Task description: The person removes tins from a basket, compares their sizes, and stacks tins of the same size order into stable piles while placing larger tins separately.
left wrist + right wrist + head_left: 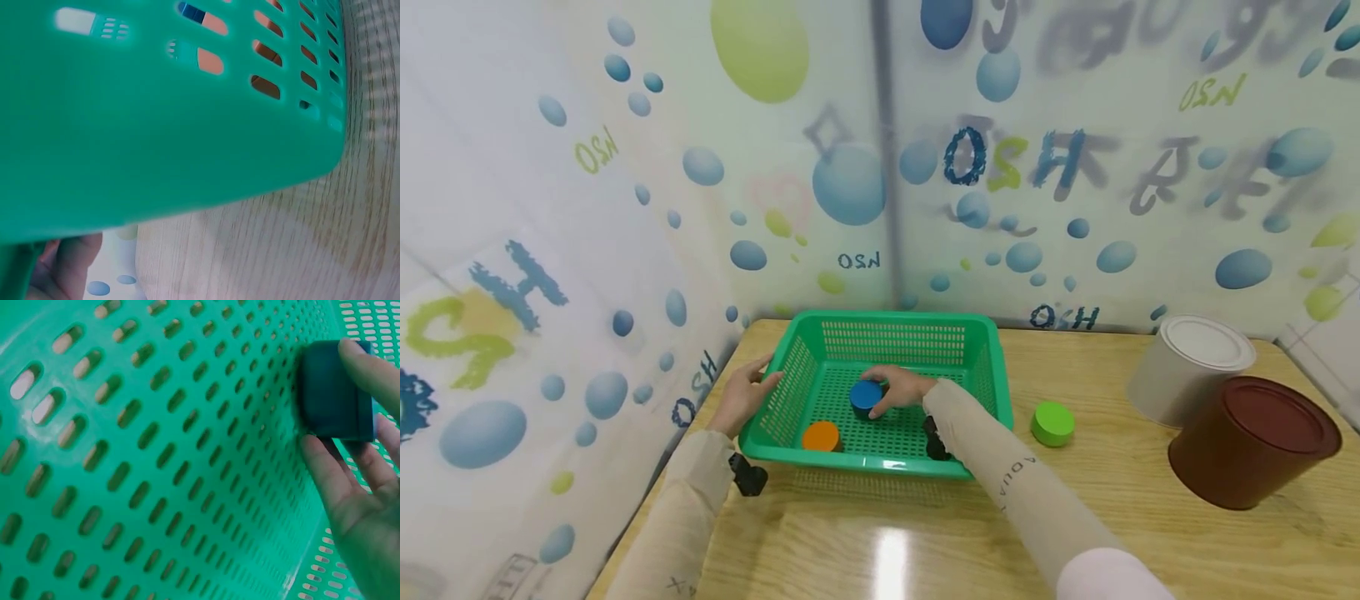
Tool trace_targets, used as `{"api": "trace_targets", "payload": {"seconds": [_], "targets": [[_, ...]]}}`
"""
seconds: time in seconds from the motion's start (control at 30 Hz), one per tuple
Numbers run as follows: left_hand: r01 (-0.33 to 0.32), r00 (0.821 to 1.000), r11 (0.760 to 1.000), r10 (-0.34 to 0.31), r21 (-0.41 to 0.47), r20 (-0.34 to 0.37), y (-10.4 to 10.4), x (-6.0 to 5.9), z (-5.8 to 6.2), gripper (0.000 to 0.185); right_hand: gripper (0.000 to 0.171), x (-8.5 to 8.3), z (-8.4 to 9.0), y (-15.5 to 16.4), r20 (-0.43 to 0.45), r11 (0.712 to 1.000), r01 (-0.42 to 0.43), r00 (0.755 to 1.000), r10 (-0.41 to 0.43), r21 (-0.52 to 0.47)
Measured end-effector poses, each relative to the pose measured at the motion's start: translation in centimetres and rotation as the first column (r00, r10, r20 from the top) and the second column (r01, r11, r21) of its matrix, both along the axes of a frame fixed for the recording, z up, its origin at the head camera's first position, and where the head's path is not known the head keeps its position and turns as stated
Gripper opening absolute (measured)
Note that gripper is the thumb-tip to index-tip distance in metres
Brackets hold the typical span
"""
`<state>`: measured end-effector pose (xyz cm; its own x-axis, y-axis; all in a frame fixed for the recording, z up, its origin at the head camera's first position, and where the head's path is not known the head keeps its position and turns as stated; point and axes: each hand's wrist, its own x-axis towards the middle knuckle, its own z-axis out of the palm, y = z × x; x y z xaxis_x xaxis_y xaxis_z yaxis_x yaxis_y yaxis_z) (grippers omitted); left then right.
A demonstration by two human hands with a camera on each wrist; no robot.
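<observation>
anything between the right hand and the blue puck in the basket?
No. The right hand already grips the blue puck, fingers curled round it on the green basket floor. The orange puck lies apart, nearer the front wall. The left hand holds the basket's left rim.

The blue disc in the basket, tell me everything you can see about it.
The blue disc is a short, round puck with a flat bright-blue top and a darker side wall, smooth like plastic or painted wood. It lies flat on the perforated floor of the green basket, near the middle, behind the orange disc. The right hand grips it from the right side, fingers and thumb curled round its rim. Nothing else touches it.
</observation>
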<state>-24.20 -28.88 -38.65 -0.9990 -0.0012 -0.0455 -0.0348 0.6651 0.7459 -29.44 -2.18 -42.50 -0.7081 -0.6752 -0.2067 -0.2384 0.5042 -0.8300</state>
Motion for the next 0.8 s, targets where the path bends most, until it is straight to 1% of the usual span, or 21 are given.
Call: {"api": "trace_targets", "payload": {"seconds": [0.2,0.37,0.47,0.63,0.8], "targets": [[0.020,1.000,1.000,-0.020,0.008,-0.009,0.4,-0.2,0.0,0.054,0.065,0.0,0.2,0.3,-0.051,1.000,-0.010,0.999,0.011,0.011],[0.021,1.000,0.999,-0.021,0.025,0.002,0.6,-0.4,0.0,0.055,0.064,-0.4,0.4,0.7,-0.032,1.000,0.010,0.999,-0.011,-0.014],[0.021,1.000,1.000,-0.021,0.017,0.003,0.7,-0.5,-0.1,0.055,0.063,-0.5,0.7,0.8,-0.020,0.999,0.033,0.999,-0.033,-0.040],[0.026,1.000,1.000,-0.026,-0.003,-0.010,0.5,-0.3,-0.1,0.055,0.063,-0.5,2.1,0.8,-0.029,0.995,0.039,0.999,-0.042,-0.087],[0.009,1.000,1.000,-0.009,-0.005,-0.010,0.1,0.1,0.0,0.056,0.063,0.2,4.1,0.4,-0.048,0.990,-0.025,0.999,0.019,-0.135]]}}
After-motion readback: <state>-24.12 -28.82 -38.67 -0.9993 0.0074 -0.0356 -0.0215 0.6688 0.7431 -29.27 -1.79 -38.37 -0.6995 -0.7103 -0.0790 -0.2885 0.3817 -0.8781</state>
